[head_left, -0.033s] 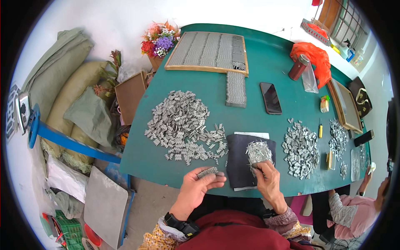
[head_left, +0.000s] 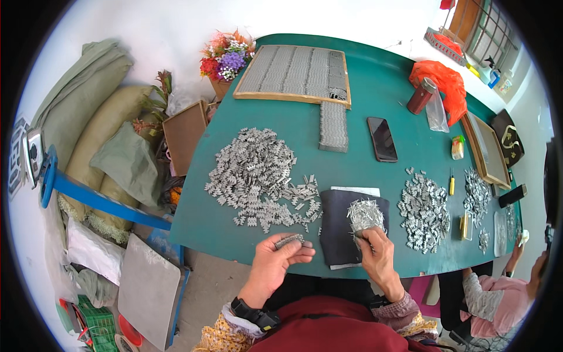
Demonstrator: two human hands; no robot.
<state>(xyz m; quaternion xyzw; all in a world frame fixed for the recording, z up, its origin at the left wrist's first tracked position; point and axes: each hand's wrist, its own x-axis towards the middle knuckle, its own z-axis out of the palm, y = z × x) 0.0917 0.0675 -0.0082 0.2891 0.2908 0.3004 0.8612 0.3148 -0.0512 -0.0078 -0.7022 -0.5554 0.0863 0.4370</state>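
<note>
Our left hand [head_left: 274,261] holds a linked metal strip [head_left: 287,241] between its fingers [head_left: 302,251] at the green desk [head_left: 352,170] edge. Our right hand [head_left: 377,250] pinches narrowly at the pin pile [head_left: 365,213] on dark cloth [head_left: 336,232]; we cannot tell what it grips.

No words or numbers can be read here. The little pack [head_left: 457,147] on the tabletop [head_left: 352,167] has yellow and green on it, but any print is too small to read. The black bag [head_left: 508,141] at the far right has a pale, curvy shape on its front, and I can't tell if it is a picture or letters. The black band [head_left: 253,314] on the wrist of the left hand [head_left: 273,259] has a tiny yellow mark, too small to make out.
</note>
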